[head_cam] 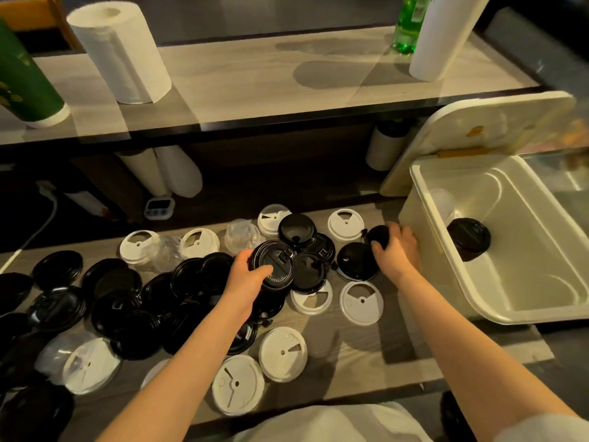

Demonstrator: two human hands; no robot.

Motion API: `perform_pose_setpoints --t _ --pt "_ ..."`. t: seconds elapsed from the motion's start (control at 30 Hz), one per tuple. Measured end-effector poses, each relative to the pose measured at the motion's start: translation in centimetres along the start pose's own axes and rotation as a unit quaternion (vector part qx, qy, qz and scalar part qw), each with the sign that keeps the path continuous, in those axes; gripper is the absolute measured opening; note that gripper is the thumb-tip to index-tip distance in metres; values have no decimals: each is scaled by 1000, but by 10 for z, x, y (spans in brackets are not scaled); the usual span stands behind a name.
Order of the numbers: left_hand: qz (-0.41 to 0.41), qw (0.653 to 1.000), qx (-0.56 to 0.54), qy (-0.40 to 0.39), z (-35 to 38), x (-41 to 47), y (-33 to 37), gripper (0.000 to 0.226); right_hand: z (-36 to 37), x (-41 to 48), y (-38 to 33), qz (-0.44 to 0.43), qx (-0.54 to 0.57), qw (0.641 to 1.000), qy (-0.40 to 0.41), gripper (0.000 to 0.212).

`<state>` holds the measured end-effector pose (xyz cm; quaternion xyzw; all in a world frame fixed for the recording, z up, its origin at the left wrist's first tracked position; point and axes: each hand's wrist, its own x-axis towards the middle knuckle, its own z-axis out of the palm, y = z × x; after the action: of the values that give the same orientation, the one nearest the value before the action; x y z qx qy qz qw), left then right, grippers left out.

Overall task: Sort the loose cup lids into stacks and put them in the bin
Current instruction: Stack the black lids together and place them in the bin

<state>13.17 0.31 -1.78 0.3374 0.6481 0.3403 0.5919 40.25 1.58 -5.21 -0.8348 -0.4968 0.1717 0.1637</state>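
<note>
Loose cup lids cover the grey counter [357, 352]: many black lids [118, 282] at the left and middle, several white lids [282, 354] scattered around, and a few clear lids [240, 234] at the back. My left hand [245, 275] grips a black lid [276, 264] above the pile, thumb on top. Fingers of my right hand [396, 250] curl round a small black lid [379, 236] beside the bin. The white bin [478, 291] stands at the right, tilted toward me, with a stack of black lids [468, 239] and a clear stack [443, 202] inside.
The bin's white cover [462, 129] leans behind it. On the raised shelf stand two paper towel rolls [121, 52], a green cup stack [22, 81] and a green bottle [408, 23]. Under the shelf are white cup sleeves [172, 173] and a small timer [158, 207].
</note>
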Motion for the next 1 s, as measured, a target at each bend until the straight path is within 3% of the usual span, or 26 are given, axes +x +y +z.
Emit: perform_pose_setpoints --t 0.2,0.53,0.73,1.0 --pt "-9 1000 -16 11 13 -4 7 40 7 31 -3 53 -33 982 -180 78" --pt "3 999 -34 23 26 -11 9 38 6 37 2 9 -55 982 -182 68" --pt "30 998 -47 1 47 -12 22 33 -12 22 -6 -35 -52 995 -79 72" --pt "72 989 -123 -27 107 -17 54 21 -85 -9 -16 -175 158 971 36 78"
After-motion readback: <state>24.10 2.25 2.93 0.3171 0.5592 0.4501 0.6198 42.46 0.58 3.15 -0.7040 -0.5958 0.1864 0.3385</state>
